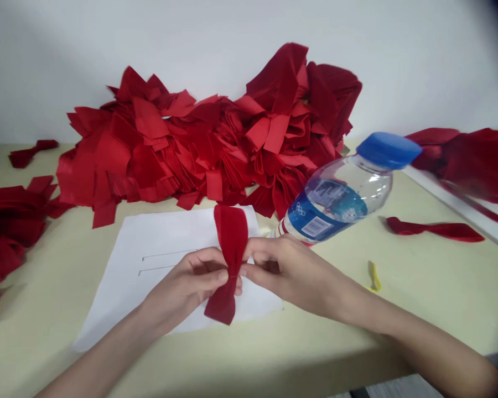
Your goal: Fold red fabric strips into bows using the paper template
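Table: a pale cream, flat tabletop set against a white wall.
Back middle: a large heap of cut red fabric strips and folded pieces, reaching to the wall.
Front middle: a white sheet of paper lying flat and slightly askew, with two thin parallel lines drawn on it; its far edge is just beside the heap.
Left edge: a lower spread of red fabric scraps; behind it, a single small dark red scrap lies apart.
Right of the sheet: a clear plastic bottle with blue cap and blue label, tilted, its base hidden.
Further right: a small yellow tie, a red strip pinched at its middle, and a white board bearing more red fabric.
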A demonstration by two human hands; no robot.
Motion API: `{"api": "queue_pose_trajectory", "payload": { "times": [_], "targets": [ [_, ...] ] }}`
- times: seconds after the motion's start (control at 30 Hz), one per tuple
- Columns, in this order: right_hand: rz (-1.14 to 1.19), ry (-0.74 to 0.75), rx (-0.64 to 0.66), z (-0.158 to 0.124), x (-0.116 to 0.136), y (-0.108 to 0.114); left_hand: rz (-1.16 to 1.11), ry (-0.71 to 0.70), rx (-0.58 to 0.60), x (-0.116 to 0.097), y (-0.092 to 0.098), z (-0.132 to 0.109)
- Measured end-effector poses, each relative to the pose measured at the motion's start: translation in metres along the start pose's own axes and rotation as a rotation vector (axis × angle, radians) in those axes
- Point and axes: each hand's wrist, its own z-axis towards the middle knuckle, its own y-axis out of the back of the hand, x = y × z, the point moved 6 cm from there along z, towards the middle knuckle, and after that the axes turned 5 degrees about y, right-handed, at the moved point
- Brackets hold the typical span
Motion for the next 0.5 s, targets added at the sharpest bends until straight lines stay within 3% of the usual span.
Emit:
{"api": "queue_pose_trajectory", "payload": {
  "times": [0.13,0.23,0.33,0.4,0.5],
  "targets": [
    [0.069,0.103,0.121,-0.001,0.008,0.0,0.081,0.075,0.059,0.002,0.0,-0.004],
    [0.049,0.123,0.281,-0.003,0.008,-0.004,0.197,0.169,0.174,0.005,-0.009,-0.007],
    [0.067,0.157,0.439,-0.006,0.007,-0.012,0.343,0.173,0.243,0.008,-0.021,-0.009],
    [0.073,0.188,0.502,-0.007,0.008,-0.017,0.493,0.161,0.188,0.011,-0.026,-0.01],
    [-0.034,0.162,0.44,-0.006,0.006,-0.02,0.809,0.126,-0.076,0.013,-0.025,-0.01]
  ]
}}
